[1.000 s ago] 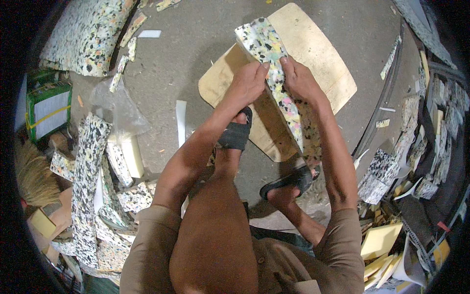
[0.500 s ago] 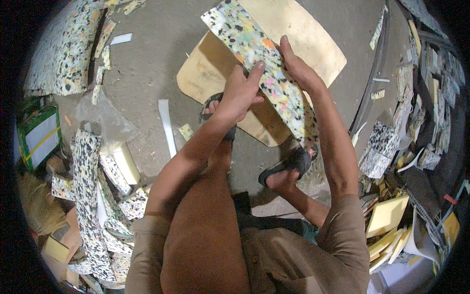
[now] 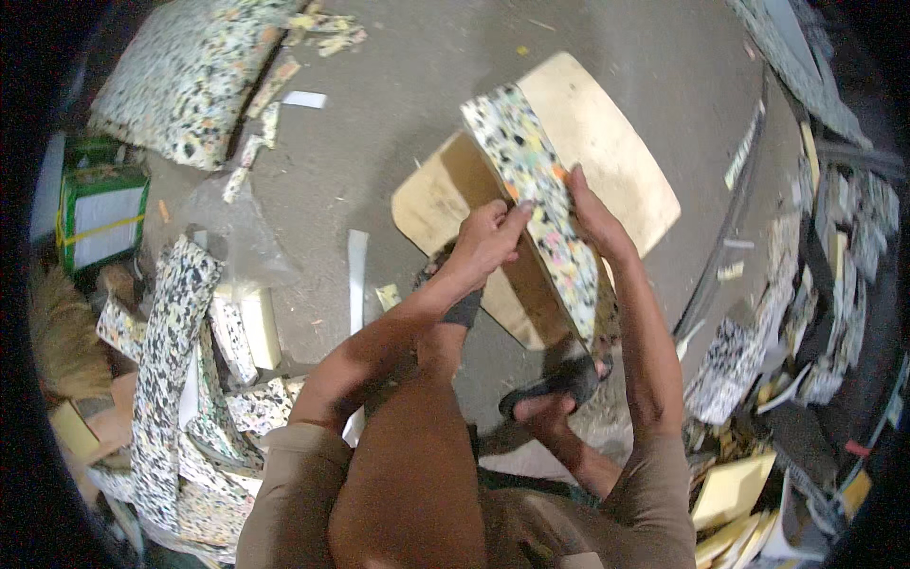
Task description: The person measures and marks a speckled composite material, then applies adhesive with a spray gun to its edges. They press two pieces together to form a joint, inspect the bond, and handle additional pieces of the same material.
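A long strip of multicoloured speckled foam (image 3: pixel 517 142) slants across the middle of the view, its far end up and to the left. My left hand (image 3: pixel 488 242) pinches the strip's left edge, thumb on top and fingers curled. Along the right edge lies my right hand (image 3: pixel 602 223), thumb raised against the side; its other fingers are mostly hidden. Beneath the strip is a pale wooden board (image 3: pixel 616 142) with rounded corners, showing on both sides. The strip's near end comes down close to my sandalled right foot (image 3: pixel 555 394).
A thick speckled foam slab (image 3: pixel 190 85) lies at the far left, near a green-edged box (image 3: pixel 104 218). Foam offcuts (image 3: pixel 175 341) heap at the left, by a clear plastic bag (image 3: pixel 242 232). More scraps and yellow foam pieces (image 3: pixel 735 488) pile up along the right.
The whole view has shifted, so the strip, board and hands sit lower in the picture. The strip looks slightly more tilted. Both hands keep their places on it.
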`<state>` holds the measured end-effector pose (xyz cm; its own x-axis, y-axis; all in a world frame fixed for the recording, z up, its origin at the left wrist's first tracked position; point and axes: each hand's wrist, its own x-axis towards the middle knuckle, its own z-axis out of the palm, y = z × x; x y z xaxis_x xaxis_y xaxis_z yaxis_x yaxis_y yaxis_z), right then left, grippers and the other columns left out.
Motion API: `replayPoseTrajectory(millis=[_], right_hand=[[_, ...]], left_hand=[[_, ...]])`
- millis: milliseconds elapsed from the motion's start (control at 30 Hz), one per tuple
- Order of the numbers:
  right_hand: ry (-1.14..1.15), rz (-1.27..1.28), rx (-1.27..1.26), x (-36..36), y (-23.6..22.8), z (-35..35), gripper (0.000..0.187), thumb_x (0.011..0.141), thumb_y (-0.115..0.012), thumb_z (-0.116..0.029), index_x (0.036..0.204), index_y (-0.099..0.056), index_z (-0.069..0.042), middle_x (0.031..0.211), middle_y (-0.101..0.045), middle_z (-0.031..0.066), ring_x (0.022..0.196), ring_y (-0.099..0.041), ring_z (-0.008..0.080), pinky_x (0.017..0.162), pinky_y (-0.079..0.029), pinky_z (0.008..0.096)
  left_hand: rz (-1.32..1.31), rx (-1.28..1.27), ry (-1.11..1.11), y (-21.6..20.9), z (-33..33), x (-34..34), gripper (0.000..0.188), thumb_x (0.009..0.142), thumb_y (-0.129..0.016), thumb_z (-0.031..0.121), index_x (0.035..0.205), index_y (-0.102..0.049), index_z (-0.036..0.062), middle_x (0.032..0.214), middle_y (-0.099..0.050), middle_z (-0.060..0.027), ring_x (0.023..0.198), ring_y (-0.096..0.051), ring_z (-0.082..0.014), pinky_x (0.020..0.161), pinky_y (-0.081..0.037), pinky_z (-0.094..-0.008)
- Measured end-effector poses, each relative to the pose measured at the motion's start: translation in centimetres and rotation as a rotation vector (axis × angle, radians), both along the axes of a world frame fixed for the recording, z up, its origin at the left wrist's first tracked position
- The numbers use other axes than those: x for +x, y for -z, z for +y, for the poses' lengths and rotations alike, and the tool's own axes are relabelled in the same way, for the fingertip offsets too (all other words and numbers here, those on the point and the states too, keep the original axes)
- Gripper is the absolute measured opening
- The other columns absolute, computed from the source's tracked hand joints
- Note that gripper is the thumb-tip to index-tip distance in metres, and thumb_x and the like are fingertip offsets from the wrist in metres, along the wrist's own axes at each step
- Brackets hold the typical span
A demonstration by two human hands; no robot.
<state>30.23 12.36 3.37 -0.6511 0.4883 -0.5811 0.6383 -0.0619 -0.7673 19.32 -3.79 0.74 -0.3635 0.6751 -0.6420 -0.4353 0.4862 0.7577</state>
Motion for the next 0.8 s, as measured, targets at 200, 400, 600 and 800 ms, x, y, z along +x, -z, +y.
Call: replayPoseTrajectory(millis=[200, 400, 600, 800], right_hand=[[-0.137, 0.133, 0.234, -5.9, -0.5, 2.6, 0.074, 0.104, -0.021, -0.056, 0.153, -0.030, -0.001, 0.158, -0.030, 0.0185, 0.148, -0.025, 0.0289, 0.121, -0.018, 0.0370], [-0.051, 0.087, 0.057, -10.8, -2.4, 2.3, 0.074, 0.104, -0.025, -0.058, 0.147, -0.041, 0.000, 0.151, -0.041, 0.0211, 0.142, -0.036, 0.0322, 0.117, -0.027, 0.0364], [-0.160, 0.082, 0.111, -11.7, -1.8, 1.1, 0.082, 0.102, -0.022, -0.064, 0.149, -0.038, 0.000, 0.150, -0.041, 0.0214, 0.139, -0.040, 0.0297, 0.116, -0.028, 0.0369], [0.100, 0.320, -0.046, -4.3, 0.2, 2.3, 0.099, 0.091, -0.019, -0.080, 0.156, -0.022, -0.005, 0.156, -0.032, 0.0216, 0.145, -0.029, 0.0352, 0.119, -0.024, 0.0449]], left_hand=[[0.015, 0.075, -0.402, -0.5, 1.3, -6.3, 0.082, 0.098, -0.051, 0.053, 0.157, -0.014, 0.0106, 0.155, -0.026, -0.0243, 0.121, -0.054, -0.0386, 0.078, -0.058, -0.0418], [0.095, 0.110, -0.364, -0.9, 5.0, -8.0, 0.045, 0.102, -0.051, 0.026, 0.137, -0.050, -0.0026, 0.115, -0.065, -0.0192, 0.103, -0.064, -0.0270, 0.077, -0.053, -0.0350], [0.369, 0.095, -0.328, 1.0, 5.7, -8.4, 0.042, 0.102, -0.052, 0.031, 0.129, -0.057, -0.0004, 0.092, -0.066, -0.0077, 0.068, -0.062, -0.0128, 0.055, -0.052, -0.0293], [-0.293, 0.077, -0.582, 1.6, 1.4, -6.6, 0.064, 0.097, -0.053, 0.053, 0.127, -0.051, -0.0038, 0.111, -0.061, -0.0189, 0.086, -0.065, -0.0251, 0.073, -0.054, -0.0403]])
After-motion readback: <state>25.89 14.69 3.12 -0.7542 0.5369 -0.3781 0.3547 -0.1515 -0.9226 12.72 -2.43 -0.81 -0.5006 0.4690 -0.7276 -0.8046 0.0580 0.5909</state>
